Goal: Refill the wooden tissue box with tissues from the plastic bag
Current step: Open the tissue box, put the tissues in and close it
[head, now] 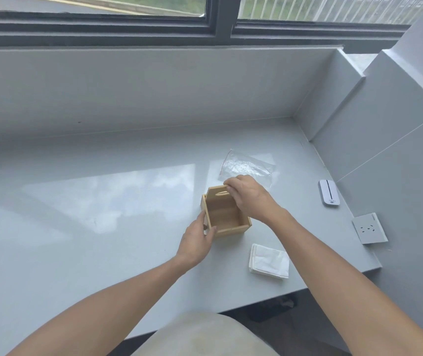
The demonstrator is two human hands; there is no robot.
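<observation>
Here, wooden tissue box open, hands steadying

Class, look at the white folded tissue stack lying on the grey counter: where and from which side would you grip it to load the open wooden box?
Pinch the white folded tissue stack across its two long edges, coming down from above. It lies flat and nothing covers it, so a top grip probably keeps the folds together for lowering into the open wooden box.

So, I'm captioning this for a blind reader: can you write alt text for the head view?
Two bare hands work an empty wooden tissue box on a grey counter: the right hand holds its raised lid, the left hand steadies its side. A tissue stack lies nearby, a clear plastic bag behind.
</observation>
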